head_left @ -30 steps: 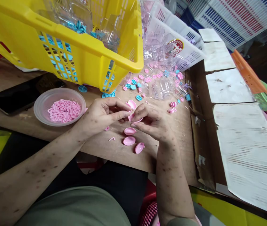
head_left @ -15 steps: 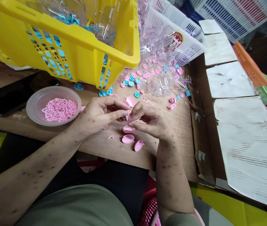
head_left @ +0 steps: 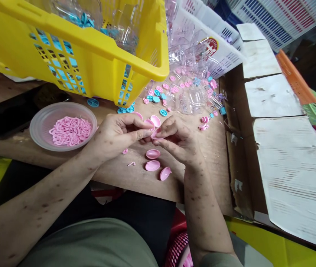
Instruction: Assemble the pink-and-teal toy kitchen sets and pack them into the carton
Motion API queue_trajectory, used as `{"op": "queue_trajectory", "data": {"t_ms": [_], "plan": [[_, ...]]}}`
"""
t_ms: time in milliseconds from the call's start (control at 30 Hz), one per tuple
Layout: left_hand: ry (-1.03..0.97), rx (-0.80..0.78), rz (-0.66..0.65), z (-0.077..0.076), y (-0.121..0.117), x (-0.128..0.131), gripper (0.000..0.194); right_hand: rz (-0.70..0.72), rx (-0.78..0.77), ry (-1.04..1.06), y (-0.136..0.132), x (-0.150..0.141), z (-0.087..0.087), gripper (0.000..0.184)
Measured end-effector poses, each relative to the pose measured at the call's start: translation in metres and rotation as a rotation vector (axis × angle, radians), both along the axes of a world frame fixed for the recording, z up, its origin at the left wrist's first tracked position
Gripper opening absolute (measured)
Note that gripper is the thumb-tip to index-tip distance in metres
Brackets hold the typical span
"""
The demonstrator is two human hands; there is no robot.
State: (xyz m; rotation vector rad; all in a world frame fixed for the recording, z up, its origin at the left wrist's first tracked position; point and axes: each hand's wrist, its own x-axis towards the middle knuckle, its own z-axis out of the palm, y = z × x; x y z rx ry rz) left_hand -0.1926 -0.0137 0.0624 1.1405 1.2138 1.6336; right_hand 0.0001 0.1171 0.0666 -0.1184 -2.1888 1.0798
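My left hand [head_left: 116, 135] and my right hand [head_left: 178, 141] meet above the wooden table [head_left: 135, 178], both pinching a small pink plastic dish [head_left: 155, 134] between thumb and fingers. Just below them three more pink dishes [head_left: 152, 165] lie on the table, with a tiny pink hook piece [head_left: 131, 163] to their left. A clear bowl [head_left: 44, 122] of pink hook pieces [head_left: 70, 130] stands left of my left hand.
A yellow basket [head_left: 96, 55] holding clear shells and blue pieces sits at the back. Clear shells with pink and blue discs [head_left: 185, 94] are scattered behind my hands. A white crate [head_left: 224, 52] stands behind them, a phone [head_left: 15, 111] lies left, cardboard [head_left: 286, 159] right.
My hands stayed together on the pink dish, with the fingers shifting slightly on it. The view swayed a little.
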Motion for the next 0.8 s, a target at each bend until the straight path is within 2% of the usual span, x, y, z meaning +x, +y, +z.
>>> {"op": "queue_trajectory", "data": {"t_ms": [300,433,533,600,667,733,800], "plan": [[0.013,-0.105,-0.010,-0.004,-0.001,-0.002,0.028,-0.081,0.013,-0.031,-0.002,-0.005,-0.002,0.027],[0.019,-0.082,-0.038,-0.001,-0.004,-0.001,0.033,-0.085,-0.009,-0.038,0.000,0.001,0.006,0.020],[0.034,-0.019,-0.020,-0.002,-0.007,0.000,0.041,-0.116,-0.036,-0.114,0.009,0.017,0.016,0.017],[0.181,0.044,0.062,-0.006,-0.007,0.000,0.037,-0.196,-0.039,-0.196,0.020,0.033,0.022,0.019],[0.445,0.090,0.134,-0.010,-0.006,-0.001,0.025,-0.324,-0.040,-0.263,0.032,0.051,0.026,0.021],[0.688,0.125,0.151,-0.015,-0.004,-0.003,0.017,-0.438,-0.048,-0.355,0.042,0.068,0.026,0.025],[0.824,0.143,0.140,-0.019,-0.001,-0.003,0.017,-0.465,-0.084,-0.516,0.049,0.078,0.024,0.028]]}}
